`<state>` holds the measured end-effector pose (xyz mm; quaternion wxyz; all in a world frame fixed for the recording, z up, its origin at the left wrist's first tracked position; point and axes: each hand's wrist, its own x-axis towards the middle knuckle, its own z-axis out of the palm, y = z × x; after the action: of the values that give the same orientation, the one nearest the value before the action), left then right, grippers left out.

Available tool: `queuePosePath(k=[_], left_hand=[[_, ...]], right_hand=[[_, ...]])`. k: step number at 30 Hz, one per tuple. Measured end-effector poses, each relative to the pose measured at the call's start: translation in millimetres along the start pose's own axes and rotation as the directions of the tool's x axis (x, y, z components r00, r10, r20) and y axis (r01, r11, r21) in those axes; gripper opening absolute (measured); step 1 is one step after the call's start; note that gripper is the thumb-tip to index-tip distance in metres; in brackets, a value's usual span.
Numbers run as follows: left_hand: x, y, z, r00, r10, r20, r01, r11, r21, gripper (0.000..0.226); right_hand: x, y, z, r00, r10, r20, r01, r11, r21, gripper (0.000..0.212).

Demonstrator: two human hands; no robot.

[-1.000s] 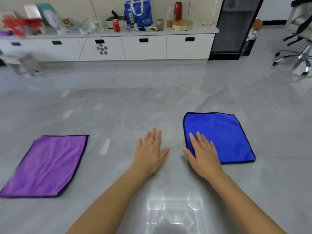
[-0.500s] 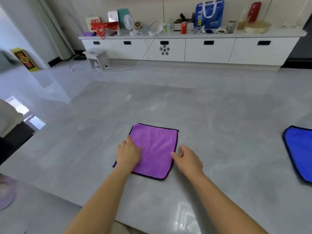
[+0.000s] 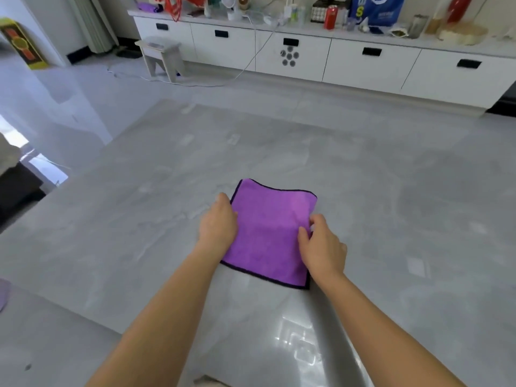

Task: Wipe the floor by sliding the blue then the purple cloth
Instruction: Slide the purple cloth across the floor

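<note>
The purple cloth (image 3: pixel 269 233), edged in black, lies flat on the grey tiled floor (image 3: pixel 391 208) in the middle of the view. My left hand (image 3: pixel 219 224) rests palm down on its left edge, fingers together. On the right edge sits my right hand (image 3: pixel 321 245), fingers curled over the cloth's border. The blue cloth is out of view.
A long white cabinet (image 3: pixel 349 60) with a cluttered top runs along the far wall. A small grey stool (image 3: pixel 162 55) and a white cable (image 3: pixel 195 83) lie on the floor at the back left. A dark object (image 3: pixel 16 188) stands at the left edge.
The view swung from the blue cloth to the purple one. Both hands left the floor beside the blue cloth and now press on the purple cloth's side edges; the blue cloth has left the view.
</note>
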<state>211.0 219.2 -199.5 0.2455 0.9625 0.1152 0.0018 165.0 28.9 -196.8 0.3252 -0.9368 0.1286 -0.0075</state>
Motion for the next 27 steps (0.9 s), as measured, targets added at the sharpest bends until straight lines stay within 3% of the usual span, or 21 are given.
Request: queuePosePath(k=[3, 6, 11, 15, 22, 27], left_hand=[[10, -17, -7, 0.993, 0.121, 0.008, -0.121, 0.992, -0.026, 0.042], [41, -32, -22, 0.981, 0.191, 0.033, -0.192, 0.981, 0.027, 0.026], [93, -86, -59, 0.992, 0.123, -0.029, -0.119, 0.984, 0.130, 0.026], [128, -132, -80, 0.998, 0.057, -0.025, -0.048, 0.960, 0.274, 0.041], [171, -199, -110, 0.997, -0.021, -0.079, 0.043, 0.957, 0.285, 0.052], [196, -241, -143, 0.992, -0.057, -0.115, 0.091, 0.942, 0.323, 0.071]], right_hand=[[-6, -17, 17, 0.998, -0.069, -0.011, 0.070, 0.995, 0.074, 0.035], [4, -36, 35, 0.992, -0.118, -0.043, 0.121, 0.990, 0.070, 0.014], [26, -88, 77, 0.977, -0.212, 0.035, 0.209, 0.976, 0.065, 0.022], [41, -142, 123, 0.942, -0.300, 0.148, 0.291, 0.953, 0.081, 0.033], [65, -209, 189, 0.932, -0.297, 0.209, 0.293, 0.955, 0.051, 0.041], [77, -252, 215, 0.877, -0.388, 0.284, 0.395, 0.918, 0.034, 0.054]])
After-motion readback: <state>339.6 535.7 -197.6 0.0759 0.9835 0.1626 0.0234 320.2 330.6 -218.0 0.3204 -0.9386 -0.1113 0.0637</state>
